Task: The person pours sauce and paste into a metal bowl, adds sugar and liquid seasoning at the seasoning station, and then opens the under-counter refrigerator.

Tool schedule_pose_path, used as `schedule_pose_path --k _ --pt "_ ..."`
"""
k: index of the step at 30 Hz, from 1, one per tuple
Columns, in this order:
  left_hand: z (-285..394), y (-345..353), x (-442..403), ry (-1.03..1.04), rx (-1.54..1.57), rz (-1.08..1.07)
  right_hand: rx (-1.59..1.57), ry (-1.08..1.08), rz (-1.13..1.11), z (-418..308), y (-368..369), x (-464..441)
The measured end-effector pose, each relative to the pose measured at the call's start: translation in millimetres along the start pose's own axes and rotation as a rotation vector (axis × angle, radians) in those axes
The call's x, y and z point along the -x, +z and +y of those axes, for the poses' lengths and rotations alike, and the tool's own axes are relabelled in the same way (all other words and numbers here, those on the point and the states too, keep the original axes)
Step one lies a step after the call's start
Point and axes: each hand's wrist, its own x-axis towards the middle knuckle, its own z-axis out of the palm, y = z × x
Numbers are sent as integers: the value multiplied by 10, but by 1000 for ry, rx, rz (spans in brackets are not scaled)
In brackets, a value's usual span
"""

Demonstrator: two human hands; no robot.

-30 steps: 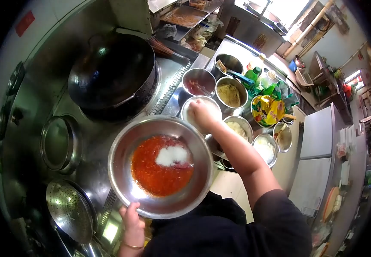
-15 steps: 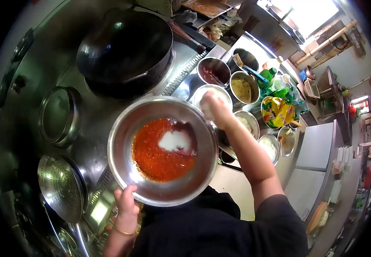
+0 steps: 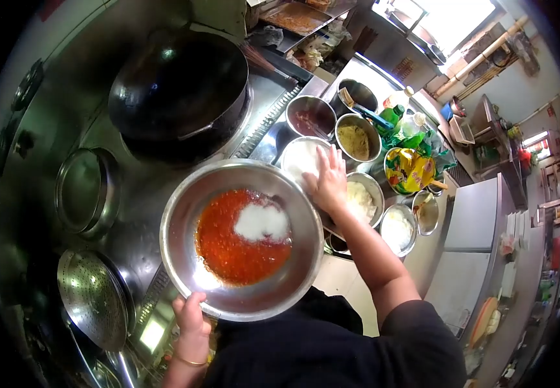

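Note:
My left hand (image 3: 193, 321) grips the near rim of a large metal mixing bowl (image 3: 182, 233), thumb over the edge. Inside the bowl lies a chunky red sauce (image 3: 228, 253) with a mound of white granules (image 3: 262, 224) on its right side. My right hand (image 3: 327, 180) is open, fingers spread, at a round container of white granules (image 3: 298, 156) just beyond the bowl. Nothing shows in its fingers. Whether the fingertips touch the granules, I cannot tell.
A big black wok (image 3: 176, 90) sits on the stove at upper left. Below it are a metal ring (image 3: 81, 191) and a perforated strainer (image 3: 92, 294). Several seasoning pots, including one with yellowish powder (image 3: 355, 141), stand at right, beside a yellow-green packet (image 3: 410, 171).
My right hand, blurred and closed-looking over the white container before, now has its fingers spread there. The white mound looks slightly broader. My left hand keeps its hold on the bowl.

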Motion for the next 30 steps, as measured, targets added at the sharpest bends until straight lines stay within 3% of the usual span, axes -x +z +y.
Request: schedule_pose_path --k 4,8,12,16,19,20,22,23,26,27,29,30 --pt "-74 -116 -57 -17 -22 13 -86 55 -129 -164 -19 -59" --pt "-44 -145 -111 -11 60 47 -57 -54 -261 -242 33 -206" --pt "-75 -266 -124 3 70 48 -54 -168 -88 -120 221 -309" --pt "14 -141 -38 6 70 98 -76 -111 -166 -35 207 -474" --pt "7 -148 -20 8 32 109 -380 70 15 45 231 -555" --pt "-18 -180 -31 1 9 107 -725 215 -40 228 451 -621" --pt "-43 -191 -47 -9 16 100 -1277 561 -316 161 211 -680" --pt "-40 -167 -48 -14 47 94 -1220 593 -361 61 16 -654" --pt "-20 -79 -38 -45 98 94 -1033 486 -508 -277 -53 -384" --pt "-26 -75 -41 -37 79 89 -1071 318 -506 -480 -21 -209" --pt "-85 -147 -78 -41 60 82 -608 -463 -515 -579 96 26" --pt "-124 -190 -112 -51 59 104 -507 -597 -507 -777 -110 63"
